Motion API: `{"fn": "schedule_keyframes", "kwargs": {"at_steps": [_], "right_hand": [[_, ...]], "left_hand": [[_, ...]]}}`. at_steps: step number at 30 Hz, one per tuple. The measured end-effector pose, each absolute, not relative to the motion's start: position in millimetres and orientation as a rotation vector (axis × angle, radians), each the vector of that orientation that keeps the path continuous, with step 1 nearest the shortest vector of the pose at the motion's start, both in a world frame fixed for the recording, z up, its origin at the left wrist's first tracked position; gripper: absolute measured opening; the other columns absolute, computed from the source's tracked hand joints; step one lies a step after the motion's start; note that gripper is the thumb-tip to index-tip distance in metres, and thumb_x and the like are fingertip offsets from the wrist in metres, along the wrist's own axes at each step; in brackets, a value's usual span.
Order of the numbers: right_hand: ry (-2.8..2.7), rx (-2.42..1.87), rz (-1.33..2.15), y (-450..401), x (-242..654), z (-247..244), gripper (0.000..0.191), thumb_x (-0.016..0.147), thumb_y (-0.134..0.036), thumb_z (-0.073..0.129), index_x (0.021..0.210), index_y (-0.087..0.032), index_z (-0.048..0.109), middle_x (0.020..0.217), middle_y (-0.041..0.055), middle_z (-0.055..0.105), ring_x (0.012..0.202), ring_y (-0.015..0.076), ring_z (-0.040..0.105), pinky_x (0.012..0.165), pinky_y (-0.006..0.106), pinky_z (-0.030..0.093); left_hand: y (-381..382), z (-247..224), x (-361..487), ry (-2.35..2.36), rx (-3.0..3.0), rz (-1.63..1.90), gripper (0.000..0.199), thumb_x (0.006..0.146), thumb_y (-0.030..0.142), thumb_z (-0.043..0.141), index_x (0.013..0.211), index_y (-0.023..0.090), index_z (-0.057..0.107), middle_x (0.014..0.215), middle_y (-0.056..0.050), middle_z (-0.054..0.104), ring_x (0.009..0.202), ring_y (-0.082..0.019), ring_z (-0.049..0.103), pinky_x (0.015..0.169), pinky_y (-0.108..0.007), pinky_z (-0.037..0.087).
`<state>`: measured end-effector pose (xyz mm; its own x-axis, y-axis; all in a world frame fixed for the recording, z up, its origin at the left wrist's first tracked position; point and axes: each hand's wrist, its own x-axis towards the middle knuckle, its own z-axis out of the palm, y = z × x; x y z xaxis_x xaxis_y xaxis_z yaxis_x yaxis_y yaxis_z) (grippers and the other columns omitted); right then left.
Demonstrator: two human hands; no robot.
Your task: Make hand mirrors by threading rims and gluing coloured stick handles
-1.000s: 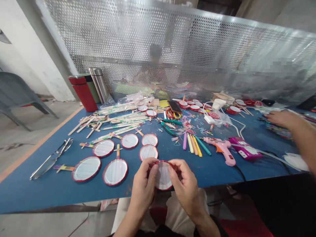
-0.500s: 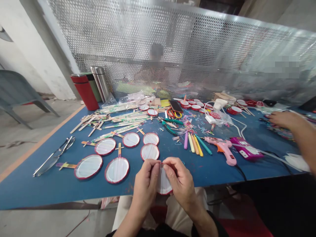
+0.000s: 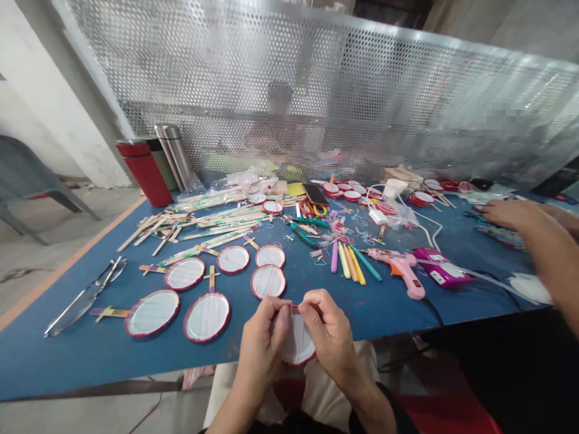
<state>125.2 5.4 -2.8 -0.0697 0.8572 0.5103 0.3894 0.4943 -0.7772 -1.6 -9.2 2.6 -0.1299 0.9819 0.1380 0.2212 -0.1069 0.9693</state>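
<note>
Near the table's front edge, my left hand (image 3: 266,331) and my right hand (image 3: 330,334) pinch the top rim of a round white disc with a red edge (image 3: 297,342). Both hands are closed, fingertips on either side of the rim; the disc hangs below them, partly covered by the fingers. Just beyond lies another such disc (image 3: 268,281) without a visible stick. To the left are several red-rimmed discs with stick handles, among them a large one (image 3: 207,316) and another (image 3: 152,313).
Glasses (image 3: 85,298) lie at the left. Wooden sticks (image 3: 217,220), pliers (image 3: 304,232), coloured wax-like sticks (image 3: 353,265), a pink glue gun (image 3: 400,265) and a purple box (image 3: 441,268) lie beyond. Bottles (image 3: 145,172) stand back left. Another person's hand (image 3: 506,214) reaches in at right.
The view has shifted slightly, so the table's things appear further left. My hands have moved slightly apart at the disc's rim, and more of the disc shows between them.
</note>
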Motion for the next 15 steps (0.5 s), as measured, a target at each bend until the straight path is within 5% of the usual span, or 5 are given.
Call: {"fn": "schedule_keyframes", "kwargs": {"at_steps": [15], "right_hand": [[-1.538, -1.144, 0.717, -4.9, 123.6, 1.2, 0.017, 0.096, -0.025, 0.042, 0.092, -0.019, 0.058, 0.076, -0.0008, 0.062, 0.066, 0.0095, 0.059, 0.059, 0.015, 0.045]], "left_hand": [[-6.3, 1.4, -1.4, 1.435, 1.380, 1.341, 0.022, 0.087, 0.035, 0.049, 0.082, 0.020, 0.064, 0.067, 0.002, 0.064, 0.060, -0.013, 0.055, 0.058, -0.021, 0.041]]}}
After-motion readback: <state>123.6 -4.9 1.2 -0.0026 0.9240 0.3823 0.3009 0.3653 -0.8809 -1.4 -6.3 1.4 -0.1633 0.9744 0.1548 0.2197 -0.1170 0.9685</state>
